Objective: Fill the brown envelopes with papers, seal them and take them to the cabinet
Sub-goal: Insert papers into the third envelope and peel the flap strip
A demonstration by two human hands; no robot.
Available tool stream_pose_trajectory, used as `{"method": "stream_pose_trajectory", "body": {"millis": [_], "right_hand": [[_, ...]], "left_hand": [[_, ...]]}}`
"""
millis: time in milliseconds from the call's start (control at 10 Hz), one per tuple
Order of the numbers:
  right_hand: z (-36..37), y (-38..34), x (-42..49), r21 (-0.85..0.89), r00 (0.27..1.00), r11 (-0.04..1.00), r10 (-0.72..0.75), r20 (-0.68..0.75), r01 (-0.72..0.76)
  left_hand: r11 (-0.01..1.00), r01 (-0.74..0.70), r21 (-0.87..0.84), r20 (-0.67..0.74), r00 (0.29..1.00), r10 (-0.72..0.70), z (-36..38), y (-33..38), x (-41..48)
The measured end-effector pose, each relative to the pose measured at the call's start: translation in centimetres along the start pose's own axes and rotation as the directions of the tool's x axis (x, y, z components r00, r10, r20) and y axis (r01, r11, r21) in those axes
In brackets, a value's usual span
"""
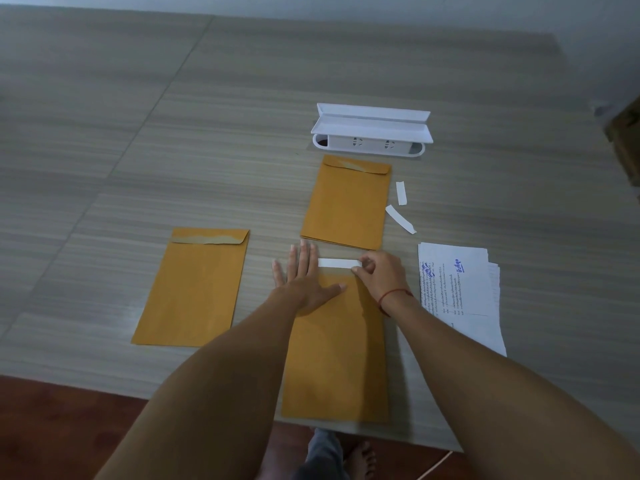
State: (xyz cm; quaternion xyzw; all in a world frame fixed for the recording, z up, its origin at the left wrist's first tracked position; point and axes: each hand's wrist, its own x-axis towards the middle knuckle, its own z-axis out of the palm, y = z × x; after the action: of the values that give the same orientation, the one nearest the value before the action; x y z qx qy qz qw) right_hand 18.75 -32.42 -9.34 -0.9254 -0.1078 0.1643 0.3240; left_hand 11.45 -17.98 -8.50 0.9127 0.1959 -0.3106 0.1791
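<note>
Envelope (336, 358): thin, light, probably slides easily. Left hand (304, 282) flat, pinning it; right hand (379, 271) pinches backing strip (337, 263) by its end. Peel gently, since the paper may tear.

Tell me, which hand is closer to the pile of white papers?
Right. The right hand sits just beside the white papers, pinching a white strip. The left hand presses flat on the nearest brown envelope, farther away.

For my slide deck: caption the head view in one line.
Left hand presses a brown envelope flat; right hand pinches its white sealing strip.
</note>
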Motion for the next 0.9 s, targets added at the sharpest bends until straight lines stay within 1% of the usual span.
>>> {"method": "stream_pose_trajectory", "body": {"millis": [200, 400, 500, 600, 700, 800, 900], "right_hand": [[-0.4, 0.2, 0.4, -0.033, 0.999, 0.999, -0.032, 0.044, 0.033], [-1.7, -0.9, 1.8, -0.085, 0.973, 0.996, 0.048, 0.227, -0.029], [-2.0, -1.5, 1.8, -0.133, 0.954, 0.99, 0.079, 0.289, -0.042], [-2.2, -1.9, 1.3, -0.157, 0.946, 0.987, 0.078, 0.314, -0.029], [-2.2, -1.6, 0.6, -0.063, 0.946, 0.995, 0.088, 0.311, -0.072], [-2.8, -1.2, 0.2, 0.141, 0.969, 0.973, 0.153, 0.196, -0.182], [-3.9, -0.9, 1.1, 0.395, 0.912, 0.851, 0.405, -0.072, -0.347]], "left_hand": [[1.0, -0.003, -0.005, -0.001, 1.0, 0.003, 0.1, 0.0, 0.0], [1.0, -0.003, 0.0, 0.001, 1.0, 0.003, 0.1, 0.0, 0.0], [1.0, -0.004, 0.0, 0.003, 1.0, 0.004, 0.0, 0.0, 0.1], [1.0, -0.004, -0.001, 0.003, 1.0, 0.004, 0.0, -0.1, 0.1], [1.0, -0.007, -0.005, 0.002, 1.0, 0.007, 0.0, -0.1, 0.0], [1.0, -0.02, -0.015, -0.006, 1.0, 0.02, 0.1, -0.2, 0.0], [0.999, -0.024, -0.023, -0.014, 1.0, 0.024, 0.0, -0.4, 0.1]]}}
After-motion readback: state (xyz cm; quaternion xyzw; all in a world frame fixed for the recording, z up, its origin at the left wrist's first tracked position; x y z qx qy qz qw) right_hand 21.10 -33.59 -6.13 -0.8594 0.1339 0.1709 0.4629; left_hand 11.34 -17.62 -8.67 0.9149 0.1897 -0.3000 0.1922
